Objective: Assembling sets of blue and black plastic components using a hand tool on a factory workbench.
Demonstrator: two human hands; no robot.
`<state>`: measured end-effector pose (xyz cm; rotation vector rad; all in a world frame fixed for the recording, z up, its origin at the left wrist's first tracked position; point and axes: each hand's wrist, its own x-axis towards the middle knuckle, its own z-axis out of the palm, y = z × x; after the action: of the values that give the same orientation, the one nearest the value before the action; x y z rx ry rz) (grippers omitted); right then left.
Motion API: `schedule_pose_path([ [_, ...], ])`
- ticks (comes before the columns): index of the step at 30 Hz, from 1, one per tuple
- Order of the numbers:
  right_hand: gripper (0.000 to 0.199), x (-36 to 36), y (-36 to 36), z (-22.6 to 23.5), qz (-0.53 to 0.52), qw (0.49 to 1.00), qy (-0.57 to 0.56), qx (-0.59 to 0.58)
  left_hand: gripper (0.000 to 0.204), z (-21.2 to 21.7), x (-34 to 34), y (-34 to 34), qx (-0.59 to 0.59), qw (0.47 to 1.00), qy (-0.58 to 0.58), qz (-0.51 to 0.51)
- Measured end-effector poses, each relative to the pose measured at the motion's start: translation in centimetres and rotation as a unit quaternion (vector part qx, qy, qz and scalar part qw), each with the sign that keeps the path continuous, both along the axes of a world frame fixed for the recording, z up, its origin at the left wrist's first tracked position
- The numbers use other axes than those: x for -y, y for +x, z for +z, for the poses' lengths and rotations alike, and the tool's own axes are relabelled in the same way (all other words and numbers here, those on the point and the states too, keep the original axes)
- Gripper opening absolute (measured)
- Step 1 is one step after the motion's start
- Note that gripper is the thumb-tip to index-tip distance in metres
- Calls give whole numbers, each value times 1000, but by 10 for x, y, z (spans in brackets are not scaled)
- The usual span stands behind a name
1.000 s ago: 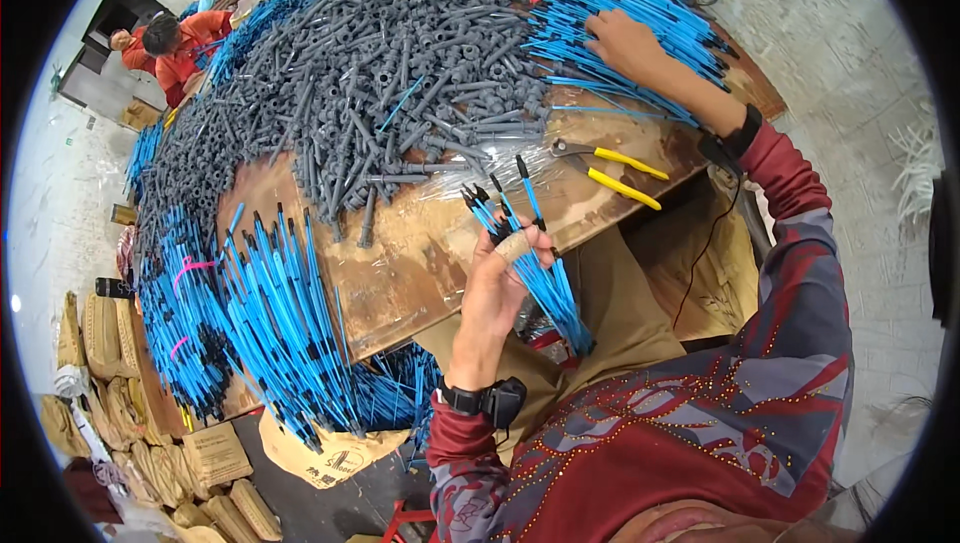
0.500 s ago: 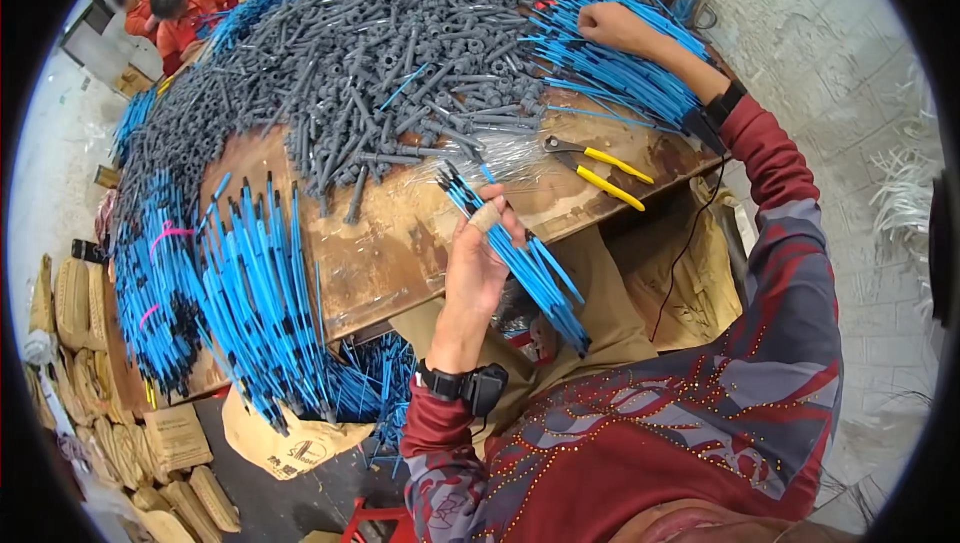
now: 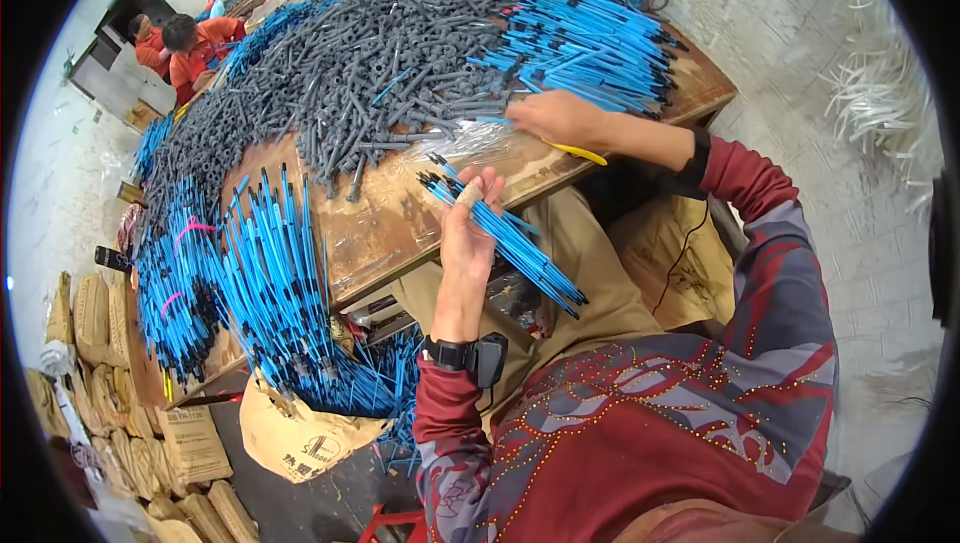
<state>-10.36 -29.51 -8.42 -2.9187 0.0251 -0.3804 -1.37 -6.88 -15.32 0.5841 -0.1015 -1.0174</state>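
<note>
Right in close, a black-tipped bundle of blue rods [image 3: 525, 259] is gripped by the left hand [image 3: 468, 235], thumb and fingers closed round it, just off the table edge; its long axis is slanted from upper left down to lower right, over the tan trousers [image 3: 605, 268]. Up and to the right of it, the right hand [image 3: 556, 121] is held low over the wooden tabletop [image 3: 385, 243], fingers curled. A single blue rod [image 3: 488, 121] is seen by its fingertips; whether it is pinched cannot be told. Under that hand a yellow tool handle [image 3: 580, 154] is half covered, its head hidden. Farther out, a loose stack of blue rods [image 3: 600, 38] is spread, nearer to the right hand than the left, and grey tubular fittings [image 3: 350, 73] are heaped beside it, individual pieces blurred together toward the back.
</note>
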Motion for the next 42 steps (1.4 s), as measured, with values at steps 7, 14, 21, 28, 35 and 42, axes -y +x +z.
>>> schedule_pose_path([
  [7,16,30,8,-28,110,985,18,136,37,-7,-2,8,-10,1000,-8,-16],
  [14,15,65,-6,6,-130,985,104,43,35,-5,-4,11,-30,999,13,-15],
  [21,12,62,29,-33,30,986,-145,81,36,-11,2,15,-38,998,41,-41],
  [28,18,76,23,24,-120,986,-110,23,40,10,-1,7,-15,1000,17,-3],
  [35,20,-44,-27,37,10,1000,7,29,41,39,16,-33,136,986,25,89],
  [42,21,-70,-43,21,72,959,273,-21,32,40,-14,-32,196,976,86,36],
])
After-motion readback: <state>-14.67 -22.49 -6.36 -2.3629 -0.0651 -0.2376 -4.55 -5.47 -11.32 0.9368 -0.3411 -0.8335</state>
